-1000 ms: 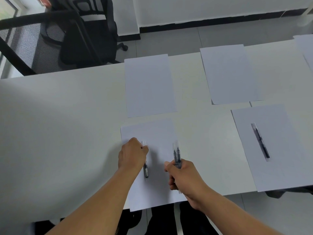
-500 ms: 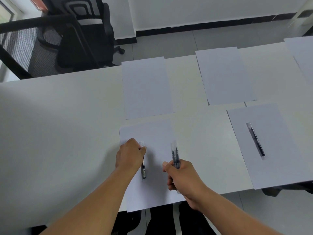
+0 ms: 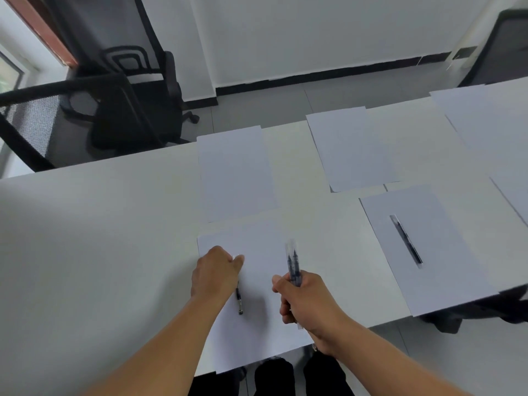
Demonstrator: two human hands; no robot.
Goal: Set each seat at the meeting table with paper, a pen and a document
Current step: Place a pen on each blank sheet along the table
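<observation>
Several white sheets lie on the long white table (image 3: 85,238). On the near sheet (image 3: 257,324) in front of me, my left hand (image 3: 215,272) holds a black pen (image 3: 239,300) whose lower end rests on the paper. My right hand (image 3: 303,301) grips a small bundle of clear-capped pens (image 3: 293,264) upright just above the same sheet. A sheet to the right (image 3: 445,267) carries one pen (image 3: 405,241) lying along it. Two far sheets, one opposite me (image 3: 235,172) and one to its right (image 3: 351,147), are bare.
More paper (image 3: 491,124) lies at the far right of the table. Black office chairs stand beyond the far edge at the left (image 3: 134,110), and another chair (image 3: 503,44) at the upper right. Dark objects show under the near edge (image 3: 485,310).
Both hands have stayed over the near sheet with their pens. The view has tilted up, showing more of the far wall and chairs.
</observation>
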